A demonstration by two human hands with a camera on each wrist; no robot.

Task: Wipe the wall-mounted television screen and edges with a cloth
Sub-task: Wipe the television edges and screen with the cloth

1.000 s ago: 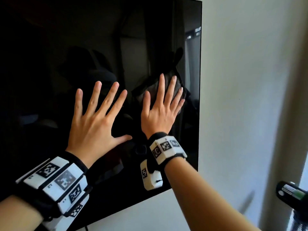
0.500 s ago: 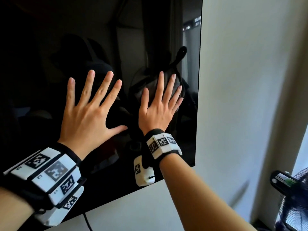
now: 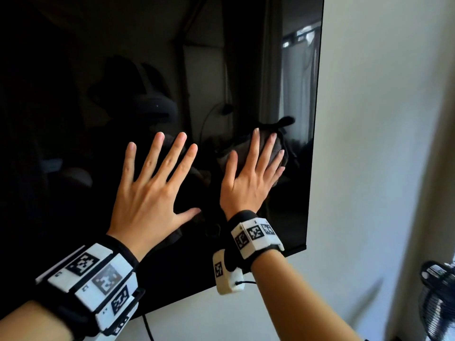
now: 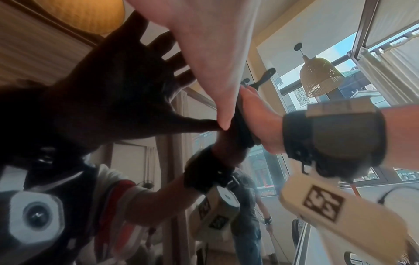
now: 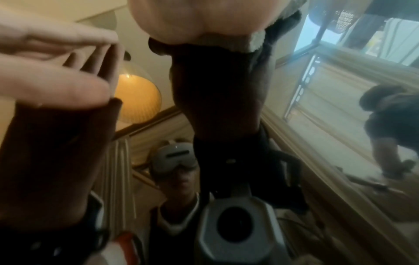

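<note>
The black television screen (image 3: 98, 94) fills the left of the head view, and its right edge (image 3: 316, 143) meets the white wall. My right hand (image 3: 251, 178) lies flat with straight fingers and presses a dark grey cloth (image 3: 264, 148) against the screen near the lower right corner. To its left, my left hand (image 3: 152, 188) rests flat on the bare glass with its fingers spread. In the right wrist view the cloth (image 5: 256, 39) peeks out under the heel of my right hand (image 5: 204, 21). In the left wrist view my left hand (image 4: 204, 44) touches its own dark reflection.
The white wall (image 3: 381, 143) runs to the right of the television. A black standing fan (image 3: 438, 299) is at the lower right. A dark cable (image 3: 147, 326) hangs below the television's bottom edge (image 3: 246, 274).
Both hands stay flat on the glass. The right hand and the cloth have slid a little down toward the bottom edge, and the left hand has gone down with them.
</note>
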